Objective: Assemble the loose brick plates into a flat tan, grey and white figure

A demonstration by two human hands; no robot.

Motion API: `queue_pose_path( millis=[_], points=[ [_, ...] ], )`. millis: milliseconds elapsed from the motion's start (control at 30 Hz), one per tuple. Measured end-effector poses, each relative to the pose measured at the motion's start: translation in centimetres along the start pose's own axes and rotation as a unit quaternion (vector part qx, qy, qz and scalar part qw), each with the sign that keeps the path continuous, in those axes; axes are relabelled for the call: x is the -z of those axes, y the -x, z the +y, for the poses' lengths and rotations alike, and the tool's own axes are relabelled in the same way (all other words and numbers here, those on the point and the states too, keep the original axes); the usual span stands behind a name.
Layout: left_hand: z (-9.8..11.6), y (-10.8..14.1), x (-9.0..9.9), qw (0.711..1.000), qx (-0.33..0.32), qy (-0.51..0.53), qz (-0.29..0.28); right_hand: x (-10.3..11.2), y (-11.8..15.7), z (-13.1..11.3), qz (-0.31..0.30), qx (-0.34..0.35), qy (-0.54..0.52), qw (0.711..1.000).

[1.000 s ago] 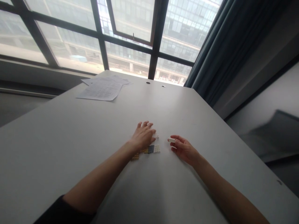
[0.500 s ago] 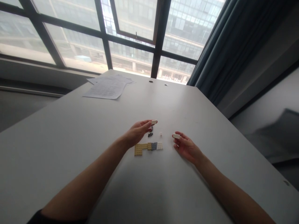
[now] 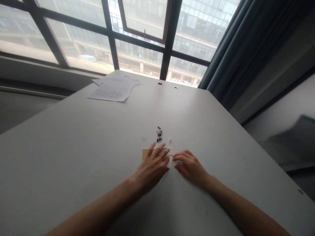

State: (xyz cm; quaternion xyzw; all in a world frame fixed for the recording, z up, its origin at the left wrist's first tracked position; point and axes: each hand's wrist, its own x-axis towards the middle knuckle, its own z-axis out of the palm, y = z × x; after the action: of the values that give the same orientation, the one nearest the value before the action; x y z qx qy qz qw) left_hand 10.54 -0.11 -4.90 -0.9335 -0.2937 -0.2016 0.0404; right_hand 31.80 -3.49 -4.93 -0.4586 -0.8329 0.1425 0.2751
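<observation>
Studded brick assembly [image 3: 145,152] lies flat on the bench [image 3: 73,147], just ahead of and partly under the left hand [image 3: 154,166]; most of its middle and near edge is hidden by fingers, so no full outline. Visible: tan studded area at left, sliver of grey-blue near the fingertips, white studded end [image 3: 170,150] at right. Long axis runs left-right, roughly across the line of sight, white end toward the right hand [image 3: 190,166]. Left hand palm down, fingers spread over the plates; can't tell if anything sits under the palm or thumb. Right hand narrow, thumb and fingers around a pale brick [image 3: 173,163], seen only as a thin edge; its face and studs are hard to make out. Small dark pieces [image 3: 159,134] with some whitish ones sit in a loose column beyond the left fingertips, too small to type. Tiny white piece [image 3: 170,140] just right of them, shape unclear. Paper sheets [image 3: 112,91] at the far left carry printed lines, too small to read. Both forearms cut off by the bottom frame edge.
</observation>
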Motion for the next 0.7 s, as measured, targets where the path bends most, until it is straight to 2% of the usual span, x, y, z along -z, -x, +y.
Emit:
queue_pose_path(
  millis=[167, 267, 333, 700],
  points=[
    [-0.29, 0.42, 0.44, 0.999, -0.043, 0.007, 0.032, -0.41, 0.35, 0.09, 0.026, -0.001, 0.023, 0.999],
    [-0.22, 0.73, 0.52, 0.995, -0.100, 0.010, 0.026, -0.56, 0.61, 0.03, 0.019, 0.015, 0.035, 0.999],
    [-0.14, 0.85, 0.40, 0.993, -0.115, 0.009, 0.020, -0.69, 0.66, -0.06, 0.016, 0.029, 0.048, 0.998],
    [0.10, 0.72, 0.24, 0.997, -0.076, 0.014, 0.006, -0.82, 0.52, -0.32, 0.009, 0.034, 0.077, 0.996]
  ],
)
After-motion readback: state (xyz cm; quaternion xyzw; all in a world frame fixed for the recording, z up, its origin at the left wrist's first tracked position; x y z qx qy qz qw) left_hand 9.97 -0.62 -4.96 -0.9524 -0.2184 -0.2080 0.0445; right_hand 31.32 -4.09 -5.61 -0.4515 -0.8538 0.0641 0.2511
